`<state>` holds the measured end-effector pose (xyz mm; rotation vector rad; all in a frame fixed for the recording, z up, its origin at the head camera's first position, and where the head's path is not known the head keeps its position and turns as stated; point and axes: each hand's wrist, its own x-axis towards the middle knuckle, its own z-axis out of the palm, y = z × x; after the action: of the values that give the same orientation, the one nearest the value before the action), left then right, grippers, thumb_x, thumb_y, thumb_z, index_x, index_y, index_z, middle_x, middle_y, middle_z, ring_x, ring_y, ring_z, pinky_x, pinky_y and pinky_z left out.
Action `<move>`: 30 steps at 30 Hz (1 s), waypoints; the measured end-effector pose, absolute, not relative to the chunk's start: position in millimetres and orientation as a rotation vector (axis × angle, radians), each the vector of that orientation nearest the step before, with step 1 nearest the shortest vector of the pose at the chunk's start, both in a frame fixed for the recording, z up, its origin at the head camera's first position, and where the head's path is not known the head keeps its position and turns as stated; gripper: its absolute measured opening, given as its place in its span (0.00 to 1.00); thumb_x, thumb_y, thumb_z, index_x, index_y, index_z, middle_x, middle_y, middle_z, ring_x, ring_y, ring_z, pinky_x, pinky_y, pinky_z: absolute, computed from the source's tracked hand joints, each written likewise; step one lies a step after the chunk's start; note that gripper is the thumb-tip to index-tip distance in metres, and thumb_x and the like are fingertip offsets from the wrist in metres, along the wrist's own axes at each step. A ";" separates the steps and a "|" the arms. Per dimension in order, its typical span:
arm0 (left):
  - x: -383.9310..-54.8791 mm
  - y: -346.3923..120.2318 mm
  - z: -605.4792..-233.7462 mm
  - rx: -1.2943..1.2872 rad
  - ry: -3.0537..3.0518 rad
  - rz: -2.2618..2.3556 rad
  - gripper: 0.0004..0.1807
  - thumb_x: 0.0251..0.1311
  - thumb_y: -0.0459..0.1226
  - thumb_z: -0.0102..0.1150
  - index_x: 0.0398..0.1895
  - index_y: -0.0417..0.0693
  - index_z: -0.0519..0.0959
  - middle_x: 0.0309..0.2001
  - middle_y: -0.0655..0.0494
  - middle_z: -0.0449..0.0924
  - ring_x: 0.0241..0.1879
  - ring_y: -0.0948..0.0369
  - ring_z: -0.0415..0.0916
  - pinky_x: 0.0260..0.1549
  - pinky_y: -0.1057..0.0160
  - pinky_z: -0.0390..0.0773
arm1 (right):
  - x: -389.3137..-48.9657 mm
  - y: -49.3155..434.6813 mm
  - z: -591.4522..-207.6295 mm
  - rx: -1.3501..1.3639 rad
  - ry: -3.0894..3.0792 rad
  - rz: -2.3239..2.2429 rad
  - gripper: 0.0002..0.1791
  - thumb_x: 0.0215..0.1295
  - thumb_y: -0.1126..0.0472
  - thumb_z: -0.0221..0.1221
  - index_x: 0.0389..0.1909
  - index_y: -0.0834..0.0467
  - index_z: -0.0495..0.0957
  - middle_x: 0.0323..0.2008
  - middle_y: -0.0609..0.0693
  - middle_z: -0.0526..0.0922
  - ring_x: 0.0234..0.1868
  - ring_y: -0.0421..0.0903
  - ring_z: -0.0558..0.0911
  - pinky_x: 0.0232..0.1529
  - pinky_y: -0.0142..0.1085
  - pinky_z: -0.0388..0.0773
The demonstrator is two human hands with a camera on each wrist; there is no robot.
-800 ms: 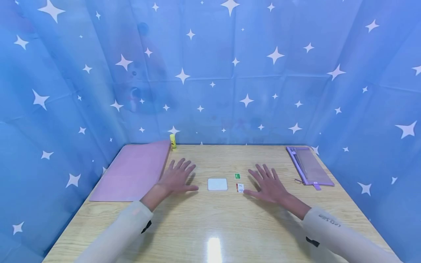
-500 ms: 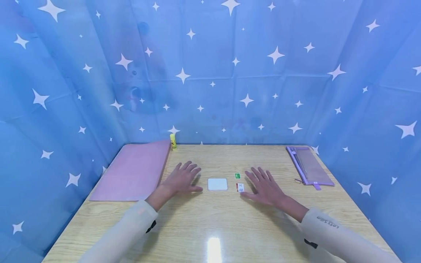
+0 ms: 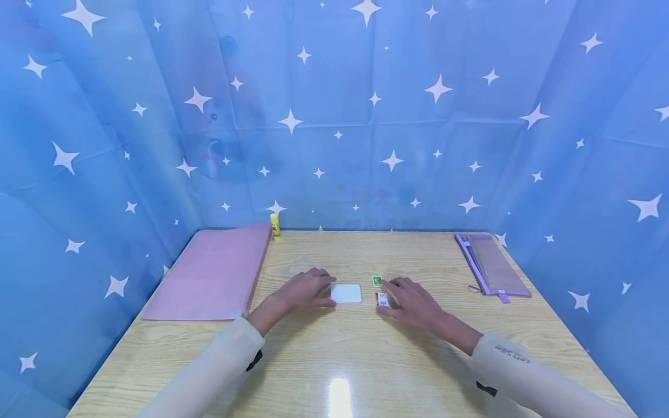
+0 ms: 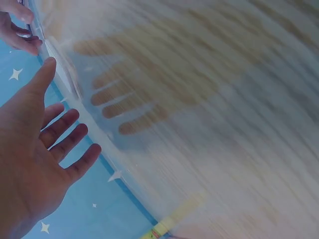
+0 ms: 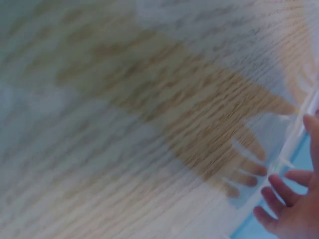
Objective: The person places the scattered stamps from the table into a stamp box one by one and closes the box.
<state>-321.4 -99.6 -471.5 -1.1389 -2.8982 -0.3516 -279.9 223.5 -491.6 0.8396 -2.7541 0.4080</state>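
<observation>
Pouch (image 3: 503, 268) — slender item (image 3: 478, 261) inside | left hand (image 3: 307, 289) spread beside white rectangle (image 3: 347, 294) | right hand (image 3: 413, 302) spread

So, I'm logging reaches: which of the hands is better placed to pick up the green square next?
Probably the right hand: it is close beside the green square, while the left hand is across the white card from it.

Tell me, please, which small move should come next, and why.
Probably the left hand should close gently on the white card: in the head view, its thumb and fingertips lie apart around the card's left end, with no pinch visible.
</observation>
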 end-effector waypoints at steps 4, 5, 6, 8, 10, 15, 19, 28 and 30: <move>-321.0 -94.1 -471.5 -1.119 -2.915 -0.376 0.36 0.64 0.56 0.68 0.68 0.46 0.78 0.64 0.49 0.79 0.61 0.52 0.76 0.58 0.53 0.80 | -281.5 220.4 -490.8 0.848 -2.745 0.441 0.32 0.68 0.45 0.68 0.64 0.63 0.80 0.54 0.60 0.83 0.52 0.56 0.82 0.49 0.53 0.81; -321.0 -93.4 -471.5 -1.111 -2.920 -0.379 0.35 0.64 0.56 0.68 0.68 0.46 0.78 0.64 0.49 0.79 0.61 0.53 0.76 0.58 0.53 0.79 | -282.0 219.5 -490.6 0.848 -2.744 0.457 0.31 0.68 0.46 0.68 0.63 0.62 0.81 0.53 0.60 0.83 0.51 0.56 0.82 0.48 0.52 0.82; -321.0 -93.0 -471.7 -1.106 -2.922 -0.389 0.35 0.64 0.56 0.69 0.68 0.46 0.78 0.63 0.50 0.79 0.61 0.53 0.76 0.58 0.54 0.79 | -282.4 218.7 -490.2 0.848 -2.745 0.484 0.29 0.68 0.47 0.69 0.62 0.62 0.82 0.53 0.59 0.84 0.51 0.55 0.82 0.48 0.51 0.82; -321.6 -92.4 -472.7 -1.099 -2.931 -0.400 0.34 0.65 0.55 0.68 0.68 0.47 0.78 0.63 0.51 0.79 0.61 0.55 0.76 0.58 0.55 0.79 | -283.2 217.2 -489.5 0.850 -2.750 0.544 0.25 0.68 0.50 0.69 0.58 0.61 0.84 0.51 0.57 0.84 0.49 0.52 0.82 0.45 0.49 0.82; -322.1 -92.1 -473.6 -1.098 -2.938 -0.421 0.32 0.65 0.54 0.68 0.67 0.47 0.79 0.62 0.52 0.80 0.60 0.56 0.77 0.58 0.55 0.79 | -284.1 215.9 -489.1 0.852 -2.752 0.594 0.19 0.68 0.52 0.69 0.54 0.59 0.86 0.49 0.55 0.84 0.48 0.50 0.81 0.43 0.45 0.82; -322.4 -90.8 -474.0 -1.086 -2.961 -0.471 0.29 0.67 0.52 0.68 0.66 0.48 0.80 0.60 0.53 0.80 0.58 0.57 0.78 0.55 0.56 0.80 | -286.7 214.3 -489.3 0.866 -2.750 0.655 0.07 0.68 0.58 0.69 0.43 0.54 0.89 0.47 0.52 0.85 0.46 0.47 0.81 0.40 0.39 0.81; -322.5 -90.6 -473.6 -1.059 -2.988 -0.483 0.29 0.67 0.52 0.67 0.67 0.49 0.80 0.60 0.54 0.79 0.58 0.58 0.78 0.55 0.56 0.80 | -288.0 214.2 -488.6 0.878 -2.748 0.703 0.03 0.68 0.60 0.68 0.39 0.53 0.89 0.45 0.52 0.86 0.44 0.48 0.81 0.37 0.37 0.78; -325.0 -89.8 -476.4 -1.051 -2.992 -0.505 0.29 0.68 0.52 0.66 0.67 0.48 0.80 0.60 0.54 0.80 0.57 0.58 0.77 0.55 0.57 0.79 | -287.3 216.1 -485.3 0.881 -2.781 0.722 0.04 0.68 0.63 0.67 0.41 0.54 0.89 0.46 0.53 0.85 0.45 0.50 0.82 0.34 0.36 0.76; -325.0 -89.7 -476.7 -1.044 -2.995 -0.510 0.29 0.68 0.52 0.66 0.67 0.48 0.80 0.59 0.55 0.80 0.57 0.58 0.77 0.55 0.58 0.79 | -287.2 216.3 -484.1 0.889 -2.789 0.714 0.06 0.68 0.63 0.67 0.43 0.54 0.89 0.46 0.54 0.85 0.45 0.50 0.82 0.34 0.35 0.76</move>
<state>-325.0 -89.7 -476.7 -1.0440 -2.9954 -0.5095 -287.2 216.3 -484.1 0.8887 -2.7888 0.7143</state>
